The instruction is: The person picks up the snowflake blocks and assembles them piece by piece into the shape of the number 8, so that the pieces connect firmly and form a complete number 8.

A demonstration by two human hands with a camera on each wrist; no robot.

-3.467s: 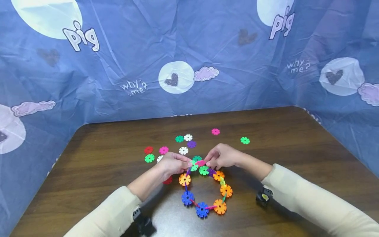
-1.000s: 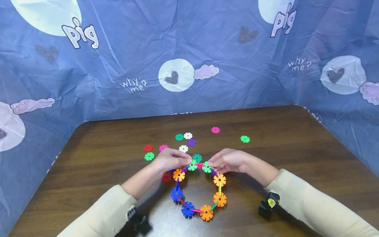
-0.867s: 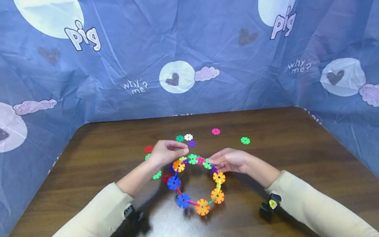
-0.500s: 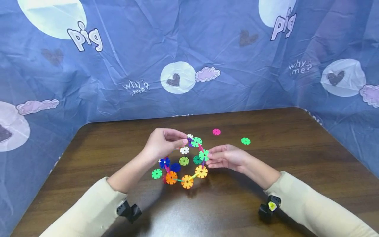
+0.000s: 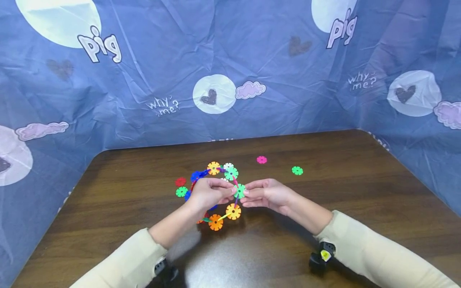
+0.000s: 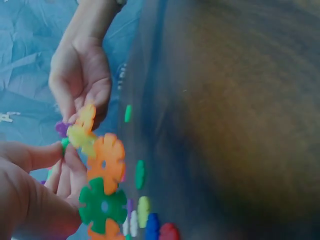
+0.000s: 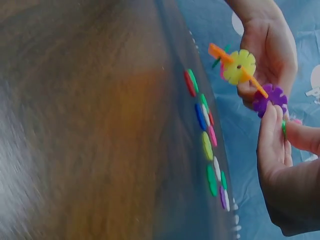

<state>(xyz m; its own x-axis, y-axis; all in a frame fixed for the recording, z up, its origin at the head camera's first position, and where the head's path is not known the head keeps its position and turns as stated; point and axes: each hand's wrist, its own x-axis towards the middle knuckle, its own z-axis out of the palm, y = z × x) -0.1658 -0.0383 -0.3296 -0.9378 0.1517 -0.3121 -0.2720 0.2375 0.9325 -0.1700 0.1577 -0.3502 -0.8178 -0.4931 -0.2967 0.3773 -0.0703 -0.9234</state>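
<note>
Between my hands hangs a ring of interlocked snowflake discs, raised off the table. A green disc (image 5: 239, 191) of the ring is pinched by both hands. My left hand (image 5: 213, 194) grips its left edge with thumb and fingertips, and my right hand (image 5: 271, 195) grips its right edge. The ring's orange disc (image 5: 233, 211), yellow disc (image 7: 239, 67) and purple disc (image 7: 270, 100) show below that joint. Another green disc (image 5: 231, 173) and an orange disc (image 5: 213, 168) stand above. My left hand hides part of the ring's middle, including some blue discs.
Loose discs lie flat on the brown table (image 5: 306, 224): a pink one (image 5: 261, 159) and a green one (image 5: 297, 171) at the back right, a red one (image 5: 181, 182) and another green one (image 5: 181, 192) at the left. A printed blue cloth (image 5: 173, 60) hangs behind.
The ring has been lifted and turned clockwise, its blue discs going from lower left to upper left. My left hand has left the purple joint and come back to the green disc by my right hand.
</note>
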